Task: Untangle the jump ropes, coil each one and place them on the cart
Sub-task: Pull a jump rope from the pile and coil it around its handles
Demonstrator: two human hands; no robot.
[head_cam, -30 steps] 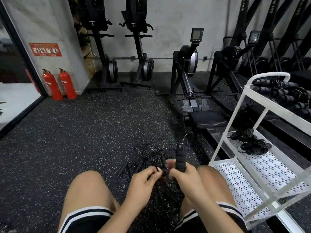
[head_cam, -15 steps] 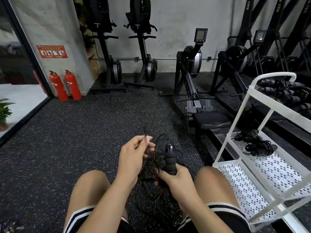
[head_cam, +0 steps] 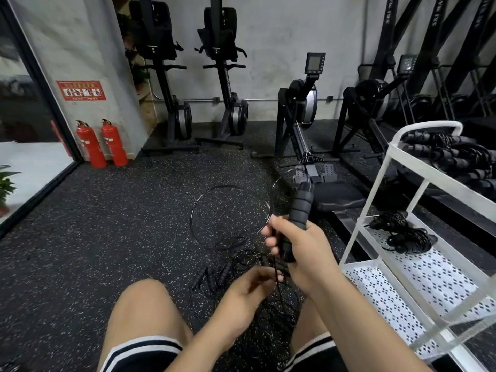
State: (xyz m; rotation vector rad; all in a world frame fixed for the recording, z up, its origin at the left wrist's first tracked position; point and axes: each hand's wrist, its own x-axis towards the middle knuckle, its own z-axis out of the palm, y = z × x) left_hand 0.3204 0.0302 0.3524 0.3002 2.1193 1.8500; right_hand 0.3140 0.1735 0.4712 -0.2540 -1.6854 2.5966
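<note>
My right hand (head_cam: 300, 248) grips a black ribbed jump rope handle (head_cam: 299, 210) upright, and its thin cord arcs in a loop (head_cam: 214, 208) to the left over the floor. My left hand (head_cam: 249, 294) is lower, blurred, with fingers curled near a cord hanging from the handle; whether it pinches the cord is unclear. A tangle of black ropes with several handles (head_cam: 214, 275) lies on the floor between my knees. The white cart (head_cam: 375, 183) stands to my right, with coiled ropes on its top shelf (head_cam: 451, 154) and on its middle shelf (head_cam: 402, 234).
A rowing machine (head_cam: 303, 146) stands just beyond the tangle, its seat (head_cam: 338, 197) close to the cart. More gym machines line the back wall. Two red fire extinguishers (head_cam: 102, 143) stand at the left by a glass door. The floor is speckled black rubber.
My right hand has risen and shifted right with the handle, drawing a cord loop out of the pile. My left hand dropped from cord height to near my knee.
</note>
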